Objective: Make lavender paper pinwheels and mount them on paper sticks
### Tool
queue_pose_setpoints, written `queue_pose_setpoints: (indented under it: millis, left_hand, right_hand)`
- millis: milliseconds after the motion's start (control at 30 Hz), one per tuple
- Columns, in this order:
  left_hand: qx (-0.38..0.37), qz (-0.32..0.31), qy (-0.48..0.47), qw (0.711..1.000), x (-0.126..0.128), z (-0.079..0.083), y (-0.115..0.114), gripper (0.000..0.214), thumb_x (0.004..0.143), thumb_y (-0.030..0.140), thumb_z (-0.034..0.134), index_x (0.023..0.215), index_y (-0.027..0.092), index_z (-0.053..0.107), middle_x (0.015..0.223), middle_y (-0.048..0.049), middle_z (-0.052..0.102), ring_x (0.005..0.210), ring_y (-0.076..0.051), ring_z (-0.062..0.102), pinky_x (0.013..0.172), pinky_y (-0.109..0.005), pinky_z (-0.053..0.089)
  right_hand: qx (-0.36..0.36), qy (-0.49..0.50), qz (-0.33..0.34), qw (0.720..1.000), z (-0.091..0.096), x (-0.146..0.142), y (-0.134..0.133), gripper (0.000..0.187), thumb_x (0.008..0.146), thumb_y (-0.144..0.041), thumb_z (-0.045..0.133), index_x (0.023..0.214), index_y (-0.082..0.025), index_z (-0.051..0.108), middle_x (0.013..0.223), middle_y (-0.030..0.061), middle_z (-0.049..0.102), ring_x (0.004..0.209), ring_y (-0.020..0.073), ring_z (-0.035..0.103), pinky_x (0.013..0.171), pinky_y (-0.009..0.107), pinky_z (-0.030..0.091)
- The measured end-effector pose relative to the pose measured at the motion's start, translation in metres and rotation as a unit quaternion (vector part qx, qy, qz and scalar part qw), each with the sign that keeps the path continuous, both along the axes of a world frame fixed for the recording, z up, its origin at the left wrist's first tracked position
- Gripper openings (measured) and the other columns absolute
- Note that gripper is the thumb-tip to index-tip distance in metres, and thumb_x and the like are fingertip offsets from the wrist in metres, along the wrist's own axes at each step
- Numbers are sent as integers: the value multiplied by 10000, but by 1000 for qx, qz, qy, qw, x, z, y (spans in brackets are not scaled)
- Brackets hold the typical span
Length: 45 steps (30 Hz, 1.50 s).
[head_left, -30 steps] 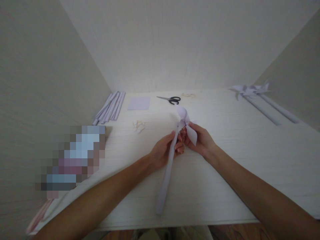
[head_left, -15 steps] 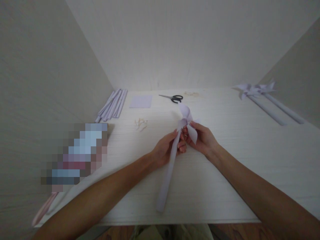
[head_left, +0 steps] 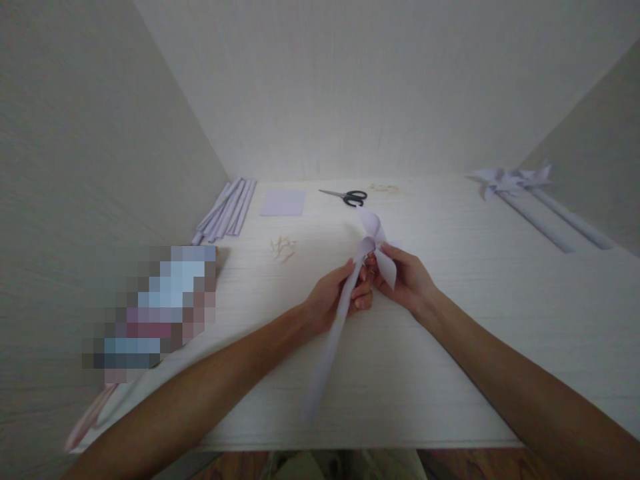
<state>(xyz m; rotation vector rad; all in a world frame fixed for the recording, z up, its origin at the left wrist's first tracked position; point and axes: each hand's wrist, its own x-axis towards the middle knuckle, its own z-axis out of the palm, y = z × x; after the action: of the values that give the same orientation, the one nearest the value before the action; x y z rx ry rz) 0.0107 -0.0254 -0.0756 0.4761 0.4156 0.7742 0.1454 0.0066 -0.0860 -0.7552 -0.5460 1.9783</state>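
Observation:
A pale lilac paper pinwheel (head_left: 371, 222) is held over the middle of the table, its curled blades toward the back. Its rolled paper stick (head_left: 334, 333) slants down toward the table's front edge, the lower end blurred. My left hand (head_left: 337, 293) is closed around the stick's upper part, just below the blades. The fingers of my right hand (head_left: 404, 272) pinch the pinwheel close to its centre, beside the lower right blade. Both hands' fingertips meet behind the paper, where the join is partly hidden.
Scissors (head_left: 350, 197) with black handles lie behind the hands. To their left are a square paper stack (head_left: 283, 203), rolled paper sticks (head_left: 229, 210) and small pale bits (head_left: 283, 249). Two pinwheels (head_left: 510, 183) lie at back right. A blurred-out object (head_left: 165, 300) sits at left. Walls enclose the table.
The lower end of the stick has swung a little to the left. Both hands keep nearly the same place and the same hold on the pinwheel.

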Motion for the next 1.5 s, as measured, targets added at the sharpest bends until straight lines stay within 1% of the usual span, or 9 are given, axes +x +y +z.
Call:
queue_pose_setpoints:
  millis: [167,333,433,533,733,867,1033,1267,1500]
  left_hand:
    - [-8,-4,5,1000,0,1,0,375,848,297,224,592,136,445,413,35,295,356,-56,322,399,-159,295]
    - [10,-4,24,1000,0,2,0,323,843,262,234,596,147,407,409,43,313,322,-48,335,367,-151,288]
    - [38,-17,34,999,-1,0,0,302,841,297,237,613,163,384,412,61,325,251,-36,284,294,-145,225]
    - [58,-27,42,997,-1,-2,1,274,823,349,290,626,176,368,413,80,335,204,-23,214,249,-142,168]
    - [66,-12,65,996,0,-1,-1,269,803,373,335,617,180,355,397,86,337,194,-21,205,232,-140,153]
    - [68,1,81,994,0,0,-2,270,795,378,356,610,181,340,394,88,327,195,-19,198,230,-144,138]
    - [67,10,99,993,1,0,-2,299,766,438,394,620,184,337,391,95,316,195,-17,189,231,-149,125]
    - [74,5,101,992,0,2,-4,319,762,463,391,621,184,328,396,97,304,200,-10,177,239,-147,120]
    - [61,-15,86,994,0,3,-1,279,821,359,289,612,181,337,383,86,321,190,-24,203,233,-140,162]
  right_hand:
    - [14,-6,10,1000,0,0,1,101,644,-239,590,630,-143,566,542,-9,599,516,103,556,564,214,479]
    - [19,-17,-2,1000,4,-3,0,72,639,-203,592,623,-141,559,524,-7,599,484,93,547,509,193,468]
    - [24,-28,-15,999,5,-4,-1,53,637,-181,594,662,-146,565,541,-10,608,490,93,552,507,194,475]
    - [22,-36,-25,999,6,-4,-1,63,639,-165,597,691,-155,564,561,-16,615,503,92,561,513,194,482]
    - [18,-36,-38,998,8,-5,-3,77,610,-139,610,676,-142,570,558,-7,615,491,94,562,490,187,481]
    - [40,-33,-39,998,13,-8,-5,95,573,-105,620,653,-134,577,572,-2,623,498,101,562,495,196,482]
    - [68,-46,-40,996,14,-10,-6,76,568,-101,621,633,-125,590,578,17,629,511,115,564,499,211,473]
    - [81,-63,-38,994,8,-9,-6,87,547,-136,647,603,-129,581,571,19,627,505,122,566,516,231,467]
    - [69,-38,-39,996,9,-10,-5,115,542,-138,650,636,-124,586,582,16,635,511,114,571,524,215,468]
